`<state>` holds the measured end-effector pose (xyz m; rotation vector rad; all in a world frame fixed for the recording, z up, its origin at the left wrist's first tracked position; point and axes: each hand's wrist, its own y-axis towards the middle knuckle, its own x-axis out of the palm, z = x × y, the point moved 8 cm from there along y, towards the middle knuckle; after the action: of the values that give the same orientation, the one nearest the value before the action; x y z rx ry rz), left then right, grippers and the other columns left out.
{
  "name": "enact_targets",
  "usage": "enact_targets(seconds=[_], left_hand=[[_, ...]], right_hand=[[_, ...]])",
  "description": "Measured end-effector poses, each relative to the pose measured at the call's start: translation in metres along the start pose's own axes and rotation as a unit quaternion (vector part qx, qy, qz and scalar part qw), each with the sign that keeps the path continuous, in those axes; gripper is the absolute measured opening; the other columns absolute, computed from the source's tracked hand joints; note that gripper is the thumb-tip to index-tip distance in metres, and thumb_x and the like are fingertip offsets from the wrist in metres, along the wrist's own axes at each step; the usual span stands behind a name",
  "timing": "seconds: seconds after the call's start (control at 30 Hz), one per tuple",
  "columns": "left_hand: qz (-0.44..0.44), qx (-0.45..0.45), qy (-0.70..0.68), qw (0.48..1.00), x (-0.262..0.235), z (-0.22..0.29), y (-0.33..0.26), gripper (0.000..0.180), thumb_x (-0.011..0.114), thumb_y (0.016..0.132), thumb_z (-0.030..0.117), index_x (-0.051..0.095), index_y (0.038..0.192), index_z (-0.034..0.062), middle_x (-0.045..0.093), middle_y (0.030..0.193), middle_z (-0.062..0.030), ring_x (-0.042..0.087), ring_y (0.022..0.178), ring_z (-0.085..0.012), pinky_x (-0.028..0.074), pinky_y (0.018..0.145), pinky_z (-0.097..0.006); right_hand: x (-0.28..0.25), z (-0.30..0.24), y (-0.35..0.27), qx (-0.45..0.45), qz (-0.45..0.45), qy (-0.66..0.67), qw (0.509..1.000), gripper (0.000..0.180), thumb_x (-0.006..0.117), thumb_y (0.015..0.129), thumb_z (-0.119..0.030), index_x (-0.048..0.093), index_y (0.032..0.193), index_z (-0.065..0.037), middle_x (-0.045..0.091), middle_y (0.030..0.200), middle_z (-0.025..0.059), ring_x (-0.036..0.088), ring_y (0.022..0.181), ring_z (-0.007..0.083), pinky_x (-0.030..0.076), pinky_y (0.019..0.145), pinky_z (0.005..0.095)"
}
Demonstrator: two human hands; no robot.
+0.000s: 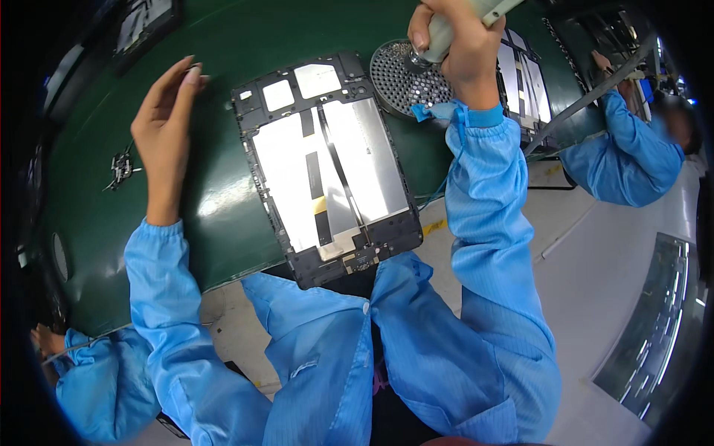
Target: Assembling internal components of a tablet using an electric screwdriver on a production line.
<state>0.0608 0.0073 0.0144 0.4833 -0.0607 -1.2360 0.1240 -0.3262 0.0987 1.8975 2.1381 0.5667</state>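
Observation:
My right hand (470,56) is wrapped round a pale electric screwdriver (442,37), tilted with its tip down at a round dish full of small holes (394,83). A blue band circles that wrist. To the left, my left hand (163,123) is raised over the green table with thumb and forefinger pinched together; a tiny dark thing seems to be between them, too small to name. Between my hands lies an opened tablet (379,160), with silver plates, dark strips and a black frame. Its near end juts past the table edge.
A cluster of small metal parts (120,169) lies left of my left hand. Another opened tablet (532,93) is beyond my right wrist, one more (145,26) at the far left. Co-workers in blue sleeves sit at right (628,160) and lower left (108,386). A grey cable (595,93) crosses the right.

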Motion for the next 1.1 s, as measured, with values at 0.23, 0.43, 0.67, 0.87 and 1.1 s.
enact_targets(seconds=[0.23,0.43,0.67,0.87,1.1], left_hand=[[0.012,-0.01,-0.001,1.0,-0.012,-0.008,0.005,0.032,0.07,0.1,0.016,0.068,0.125,-0.0035,0.073,0.112,-0.0124,0.071,0.104,-0.0182,0.054,0.098,-0.03],[0.003,-0.017,-0.015,1.0,-0.008,-0.013,0.005,0.03,0.07,0.1,0.014,0.068,0.125,-0.0029,0.073,0.115,-0.0129,0.071,0.104,-0.0184,0.055,0.096,-0.03],[0.003,0.004,0.035,0.999,-0.009,-0.004,0.001,0.03,0.068,0.101,0.016,0.069,0.126,-0.0006,0.073,0.116,-0.0095,0.071,0.103,-0.0172,0.056,0.095,-0.03],[-0.015,0.001,0.039,0.999,-0.01,-0.011,0.002,0.029,0.068,0.102,0.017,0.07,0.128,0.0039,0.073,0.115,-0.0074,0.07,0.103,-0.0149,0.056,0.095,-0.028],[-0.021,0.008,0.048,0.999,-0.009,-0.013,0.001,0.029,0.067,0.102,0.018,0.071,0.128,0.005,0.074,0.116,-0.0068,0.07,0.103,-0.0139,0.056,0.095,-0.028]], right_hand=[[-0.017,0.014,0.002,0.01,-0.007,-0.005,1.0,0.02,0.061,0.091,-0.011,0.066,0.094,0.008,0.062,0.065,0.0102,0.053,0.045,0.0139,0.045,0.045,0.0261],[-0.024,0.015,0.004,-0.011,-0.008,-0.01,1.0,0.02,0.06,0.091,-0.01,0.065,0.098,0.009,0.066,0.073,0.0139,0.052,0.046,0.0142,0.045,0.045,0.0263],[-0.021,0.021,0.005,-0.015,0.001,0.008,1.0,0.02,0.061,0.09,-0.008,0.066,0.101,0.008,0.069,0.077,0.0159,0.053,0.046,0.0142,0.045,0.045,0.0267],[-0.02,0.027,0.005,0.0,0.0,0.011,1.0,0.018,0.062,0.091,-0.008,0.066,0.1,0.008,0.068,0.077,0.015,0.053,0.046,0.014,0.045,0.044,0.0269],[-0.019,0.024,0.004,-0.007,-0.006,-0.001,1.0,0.018,0.062,0.091,-0.009,0.066,0.098,0.007,0.068,0.076,0.0142,0.053,0.046,0.0136,0.045,0.043,0.0268]])
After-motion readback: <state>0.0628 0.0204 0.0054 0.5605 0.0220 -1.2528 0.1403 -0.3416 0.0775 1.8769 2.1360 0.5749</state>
